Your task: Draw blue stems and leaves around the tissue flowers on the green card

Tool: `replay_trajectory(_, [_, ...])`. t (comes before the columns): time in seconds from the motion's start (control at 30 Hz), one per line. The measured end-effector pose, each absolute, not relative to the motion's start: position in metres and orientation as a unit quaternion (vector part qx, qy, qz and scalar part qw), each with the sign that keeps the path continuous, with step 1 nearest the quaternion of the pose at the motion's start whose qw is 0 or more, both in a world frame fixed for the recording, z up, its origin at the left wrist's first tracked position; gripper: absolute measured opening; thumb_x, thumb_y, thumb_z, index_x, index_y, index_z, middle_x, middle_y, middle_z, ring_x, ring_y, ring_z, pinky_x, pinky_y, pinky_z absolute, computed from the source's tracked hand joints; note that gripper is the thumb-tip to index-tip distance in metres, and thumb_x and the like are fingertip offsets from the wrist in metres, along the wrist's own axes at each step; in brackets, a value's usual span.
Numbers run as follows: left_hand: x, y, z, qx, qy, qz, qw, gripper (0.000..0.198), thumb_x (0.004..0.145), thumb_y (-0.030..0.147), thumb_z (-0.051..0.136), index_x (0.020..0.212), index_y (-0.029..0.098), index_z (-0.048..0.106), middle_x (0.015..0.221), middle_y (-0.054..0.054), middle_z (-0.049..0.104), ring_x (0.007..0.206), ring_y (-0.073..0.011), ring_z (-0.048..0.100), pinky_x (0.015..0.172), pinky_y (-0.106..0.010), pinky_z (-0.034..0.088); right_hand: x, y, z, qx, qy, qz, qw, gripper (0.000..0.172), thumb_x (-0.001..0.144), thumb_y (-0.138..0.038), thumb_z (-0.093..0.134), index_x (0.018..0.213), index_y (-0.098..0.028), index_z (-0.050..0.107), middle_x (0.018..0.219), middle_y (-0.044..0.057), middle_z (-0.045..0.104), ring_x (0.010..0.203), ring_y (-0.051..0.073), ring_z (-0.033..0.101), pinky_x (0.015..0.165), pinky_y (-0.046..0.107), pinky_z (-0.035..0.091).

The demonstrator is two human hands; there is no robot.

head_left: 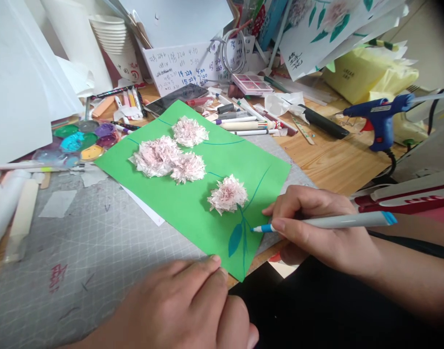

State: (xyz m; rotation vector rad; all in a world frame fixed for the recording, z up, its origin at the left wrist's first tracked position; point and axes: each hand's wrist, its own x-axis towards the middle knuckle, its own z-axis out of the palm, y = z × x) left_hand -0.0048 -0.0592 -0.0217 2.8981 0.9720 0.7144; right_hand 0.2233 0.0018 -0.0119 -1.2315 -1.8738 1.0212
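My right hand [320, 232] grips a blue-tipped marker [338, 221] with a pale barrel. Its tip touches the green sheet of paper [185, 208], beside a blue leaf [235, 240] and thin blue stem lines. Ruffled pale-pink paper flowers [228, 195] sit on the sheet: a cluster toward the upper left and a single one nearer the marker. My left hand [185, 300], its fingers curled together, presses on the sheet's near edge with the index fingertip. The thumb is mostly hidden.
A grey cutting mat [87, 247] lies under the sheet. A paint palette [80, 140] stands left, with several pens [247, 125] behind the sheet. At right are a blue glue gun [380, 118] and a yellow bag [371, 72]. Stacked paper cups [116, 48] stand at the back.
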Motion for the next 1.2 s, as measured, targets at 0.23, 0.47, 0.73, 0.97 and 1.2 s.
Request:
replay_trajectory(0.23, [-0.006, -0.060, -0.024, 0.924, 0.295, 0.243, -0.018, 0.032, 0.092, 0.015, 0.041, 0.061, 0.020, 0.052, 0.067, -0.003, 0.070, 0.059, -0.0237, 0.069, 0.046, -0.036, 0.056, 0.221, 0.000, -0.012, -0.474, -0.731, 0.374, 0.318, 0.019, 0.080, -0.019, 0.060, 0.063, -0.021, 0.052, 0.051, -0.004, 0.056, 0.045, 0.011, 0.053, 0.052, 0.027, 0.046])
replay_trajectory(0.47, [-0.002, -0.055, -0.019, 0.914, 0.311, 0.261, -0.015, 0.025, 0.087, 0.032, 0.055, 0.065, 0.020, 0.051, 0.067, -0.002, 0.065, 0.071, -0.0177, 0.069, 0.073, -0.031, 0.061, 0.225, -0.001, -0.010, -0.428, -0.749, 0.400, 0.310, 0.019, 0.079, -0.012, 0.058, 0.061, -0.020, 0.055, 0.048, -0.003, 0.060, 0.048, 0.014, 0.060, 0.072, 0.035, 0.057])
replay_trajectory(0.73, [-0.003, -0.050, -0.020, 0.913, 0.311, 0.263, -0.013, 0.028, 0.087, 0.037, 0.054, 0.066, 0.020, 0.052, 0.068, -0.003, 0.064, 0.072, -0.0182, 0.069, 0.074, -0.032, 0.062, 0.227, 0.001, -0.008, -0.424, -0.748, 0.412, 0.300, 0.022, 0.078, -0.012, 0.058, 0.057, -0.019, 0.056, 0.048, -0.001, 0.061, 0.047, 0.013, 0.060, 0.081, 0.038, 0.058])
replay_trajectory(0.97, [-0.002, -0.054, -0.019, 0.917, 0.310, 0.252, -0.013, 0.022, 0.088, 0.028, 0.054, 0.068, 0.019, 0.055, 0.068, -0.002, 0.066, 0.070, -0.0180, 0.070, 0.069, -0.030, 0.061, 0.228, 0.001, -0.011, -0.448, -0.714, 0.428, 0.326, 0.023, 0.080, -0.017, 0.063, 0.060, -0.021, 0.053, 0.049, -0.003, 0.062, 0.050, 0.012, 0.063, 0.078, 0.031, 0.059])
replay_trajectory(1.2, [-0.006, -0.060, -0.021, 0.924, 0.312, 0.223, -0.004, 0.030, 0.092, 0.016, 0.042, 0.065, 0.019, 0.056, 0.072, -0.005, 0.072, 0.065, -0.0261, 0.071, 0.051, -0.039, 0.058, 0.224, 0.001, -0.011, -0.479, -0.719, 0.392, 0.316, 0.021, 0.083, -0.025, 0.062, 0.065, -0.022, 0.051, 0.046, -0.004, 0.057, 0.039, 0.011, 0.054, 0.040, 0.023, 0.041])
